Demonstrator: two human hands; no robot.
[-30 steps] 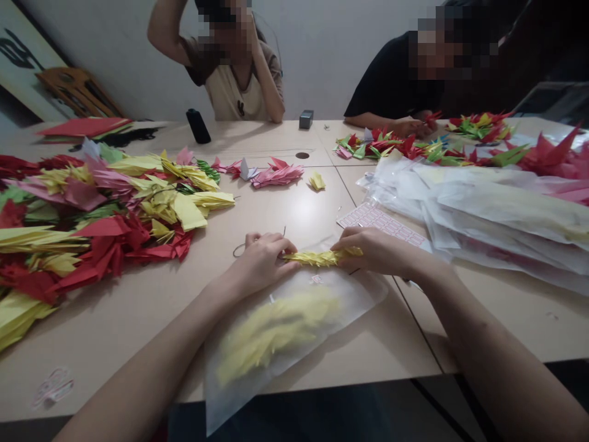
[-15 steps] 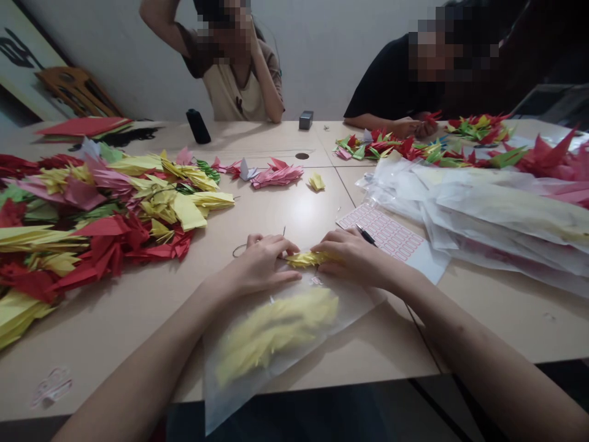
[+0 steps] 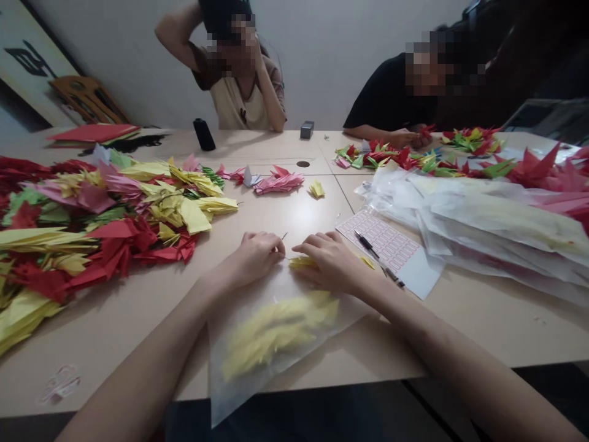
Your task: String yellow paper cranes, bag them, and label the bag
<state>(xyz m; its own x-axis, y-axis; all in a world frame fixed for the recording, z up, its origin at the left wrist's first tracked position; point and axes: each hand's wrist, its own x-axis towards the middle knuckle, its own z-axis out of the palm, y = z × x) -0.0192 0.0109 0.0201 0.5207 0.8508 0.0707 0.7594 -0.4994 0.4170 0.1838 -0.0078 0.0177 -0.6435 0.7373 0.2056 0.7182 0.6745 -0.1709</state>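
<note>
Straight ahead at 12 o'clock, the left grip (image 3: 255, 258) is narrow, its fingers curled together beside the tip of a thin wire (image 3: 284, 236); whether they pinch it, I cannot tell. The right grip (image 3: 329, 263) lies low and spread over a short string of yellow paper cranes (image 3: 301, 263), hiding most of them, and I cannot tell whether it holds them or only presses on them. That string rests on a clear plastic bag (image 3: 280, 374) filled with more yellow paper cranes (image 3: 278, 334).

The bare wire end is the main hazard: if it slips, it could prick the left fingers or tear a thin paper wing. The slick bag hangs over the edge of the bench (image 3: 368, 344) at 6 o'clock, so a careless tug could drag it down. A heap of mixed origami cranes (image 3: 105, 215) at 10 o'clock could scatter under a stray sweep of the arm, while the black pen (image 3: 368, 244) on a label sheet (image 3: 384, 245) at 2 o'clock could roll away if knocked.
</note>
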